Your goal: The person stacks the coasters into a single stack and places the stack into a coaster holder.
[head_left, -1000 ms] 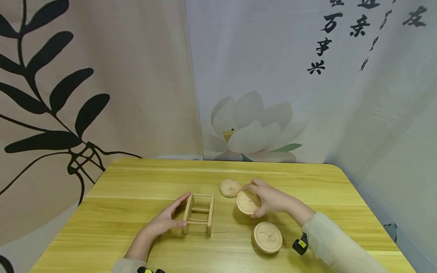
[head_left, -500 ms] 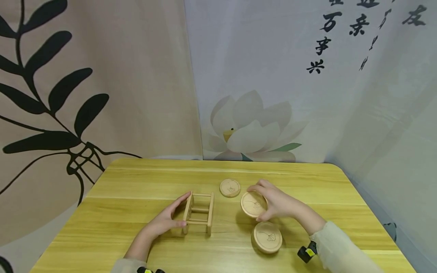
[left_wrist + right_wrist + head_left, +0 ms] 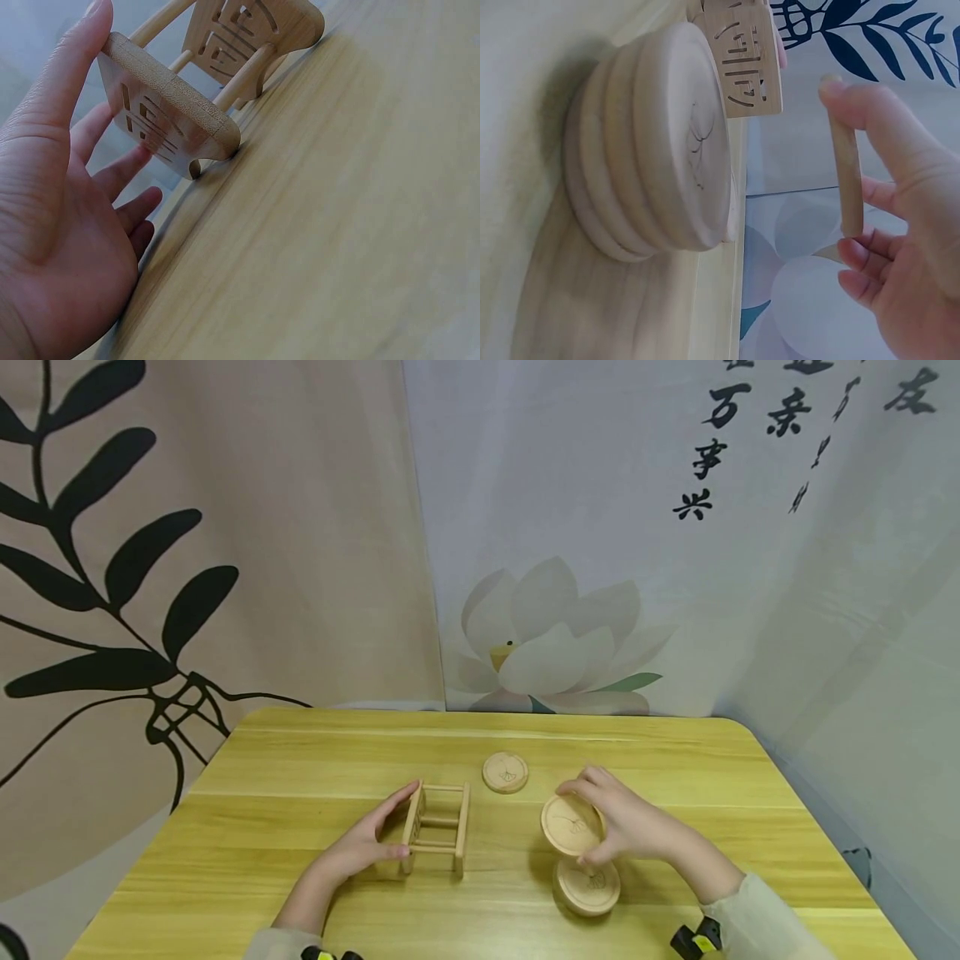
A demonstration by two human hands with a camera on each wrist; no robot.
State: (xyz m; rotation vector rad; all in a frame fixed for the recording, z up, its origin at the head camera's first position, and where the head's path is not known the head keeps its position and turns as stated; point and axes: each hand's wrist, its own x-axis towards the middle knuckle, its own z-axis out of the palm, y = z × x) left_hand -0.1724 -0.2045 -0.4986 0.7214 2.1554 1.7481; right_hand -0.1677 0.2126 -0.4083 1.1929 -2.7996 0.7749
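My left hand (image 3: 356,845) grips the left side panel of a wooden coaster holder (image 3: 463,831), thumb at the near edge and index finger at the far one. In the left wrist view, the holder (image 3: 161,105) has cut-out side panels joined by rods and stands on the table. A round wooden coaster (image 3: 568,827) is pinched by its edge in my right hand (image 3: 630,820), tilted above a stack of coasters (image 3: 592,897). The right wrist view shows that stack (image 3: 649,142) from the side, with a gap to the held coaster (image 3: 846,176).
A single engraved coaster (image 3: 505,773) lies flat farther back, between holder and right hand. Everything stands on a light wooden table (image 3: 315,752). Behind its far edge hangs a printed curtain (image 3: 330,568) with leaves, a lotus and characters.
My right hand has carried its coaster to the right and nearer, from beside the lone coaster to over the stack's far edge. Left hand and holder have stayed in place.
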